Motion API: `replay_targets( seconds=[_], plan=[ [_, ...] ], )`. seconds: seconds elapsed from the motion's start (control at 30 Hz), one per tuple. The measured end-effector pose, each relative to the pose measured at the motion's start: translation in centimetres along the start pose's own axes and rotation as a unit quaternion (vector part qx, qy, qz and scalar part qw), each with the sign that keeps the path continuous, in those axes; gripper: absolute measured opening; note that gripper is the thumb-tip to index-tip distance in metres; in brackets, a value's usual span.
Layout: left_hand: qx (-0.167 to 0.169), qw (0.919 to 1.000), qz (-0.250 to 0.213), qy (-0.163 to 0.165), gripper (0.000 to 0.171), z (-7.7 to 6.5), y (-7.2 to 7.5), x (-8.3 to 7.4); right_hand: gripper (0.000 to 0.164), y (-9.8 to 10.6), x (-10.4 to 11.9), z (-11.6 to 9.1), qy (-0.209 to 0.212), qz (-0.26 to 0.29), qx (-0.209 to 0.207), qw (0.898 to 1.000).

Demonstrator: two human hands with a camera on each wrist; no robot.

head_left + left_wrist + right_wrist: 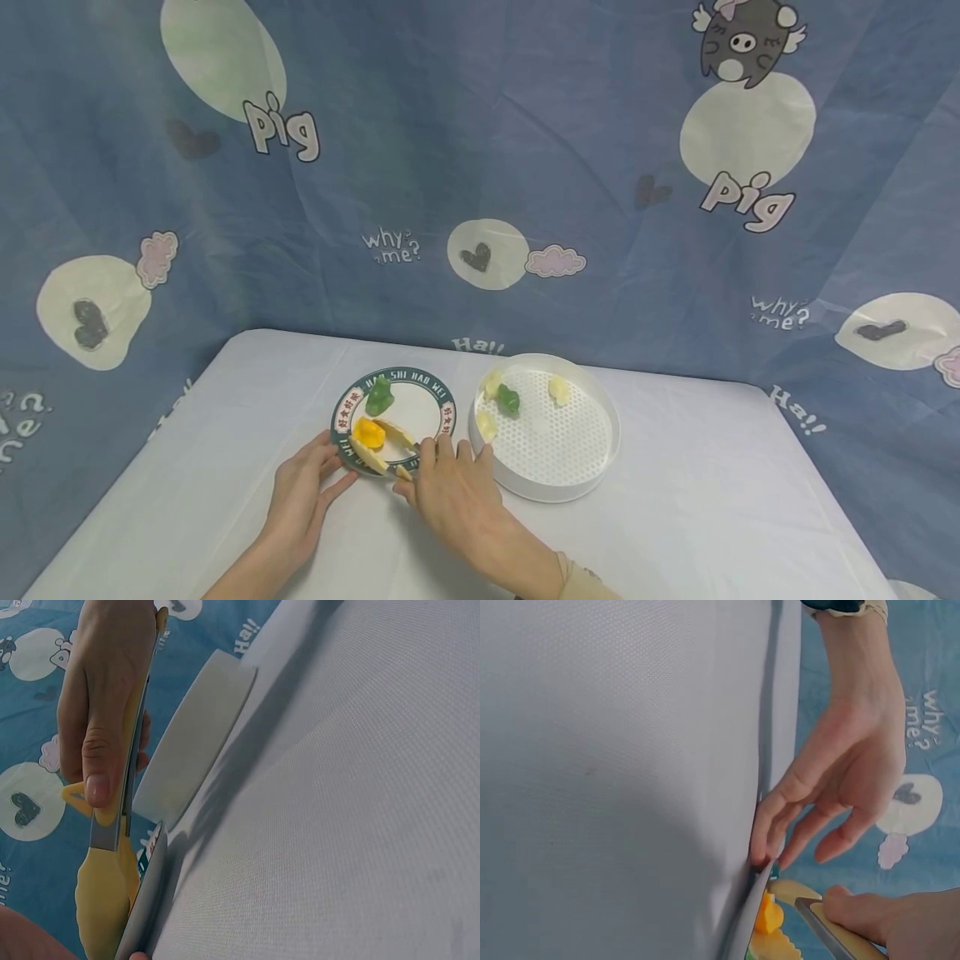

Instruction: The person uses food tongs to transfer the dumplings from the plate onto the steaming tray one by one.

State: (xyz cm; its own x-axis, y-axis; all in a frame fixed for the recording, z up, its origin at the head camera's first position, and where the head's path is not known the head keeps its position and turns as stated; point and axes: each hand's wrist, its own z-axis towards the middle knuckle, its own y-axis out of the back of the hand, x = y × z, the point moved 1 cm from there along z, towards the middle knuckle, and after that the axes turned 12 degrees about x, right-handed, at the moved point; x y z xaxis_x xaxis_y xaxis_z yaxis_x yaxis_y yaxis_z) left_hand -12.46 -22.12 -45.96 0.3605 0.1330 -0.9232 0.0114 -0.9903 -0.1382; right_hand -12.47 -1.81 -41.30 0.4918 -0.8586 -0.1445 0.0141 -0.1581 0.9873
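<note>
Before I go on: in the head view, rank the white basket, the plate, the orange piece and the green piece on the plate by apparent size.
1. White basket
2. Plate
3. Orange piece and green piece: too alike to rank, and tongs partly frame the orange one.

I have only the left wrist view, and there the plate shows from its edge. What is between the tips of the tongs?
Observer: The head view shows a yellow-orange piece between the tips of the tongs.
Operator: Does something else lie on the plate?
Observer: Yes, a green piece, towards its far side.
Operator: Of the white tray I see only the outer wall. What is inside?
Observer: Three pale yellow pieces and another green piece.
</note>
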Motion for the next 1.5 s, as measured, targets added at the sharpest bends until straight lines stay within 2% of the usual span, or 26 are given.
replay_targets(
  seconds=[0.2,0.33,0.7,0.97,1.23,1.5],
  plan=[
    [0.001,1.0000,0.001,-0.003,0.068,0.0,-0.1,0.0,0.057,0.0,-0.3,0.0,0.005,-0.003,-0.002,1.000],
    [0.000,1.0000,0.003,-0.005,0.068,0.0,-0.2,-0.1,0.058,0.2,-0.7,-0.1,0.004,0.015,0.009,1.000],
    [-0.005,1.0000,0.000,-0.007,0.069,0.0,-0.3,-0.3,0.062,0.7,-2.1,-0.7,-0.025,0.063,0.024,0.997],
    [-0.009,1.0000,0.002,0.003,0.070,0.0,-0.3,-0.3,0.061,1.1,-3.0,-1.2,-0.041,0.087,0.042,0.994],
    [0.001,0.9999,-0.012,-0.003,0.070,0.0,0.0,-0.2,0.058,1.3,-4.4,-1.9,-0.059,0.092,0.017,0.994],
    [0.009,0.9999,0.004,-0.007,0.068,0.0,0.1,-0.1,0.050,1.5,-5.9,-2.5,-0.062,0.077,-0.031,0.995]
  ],
)
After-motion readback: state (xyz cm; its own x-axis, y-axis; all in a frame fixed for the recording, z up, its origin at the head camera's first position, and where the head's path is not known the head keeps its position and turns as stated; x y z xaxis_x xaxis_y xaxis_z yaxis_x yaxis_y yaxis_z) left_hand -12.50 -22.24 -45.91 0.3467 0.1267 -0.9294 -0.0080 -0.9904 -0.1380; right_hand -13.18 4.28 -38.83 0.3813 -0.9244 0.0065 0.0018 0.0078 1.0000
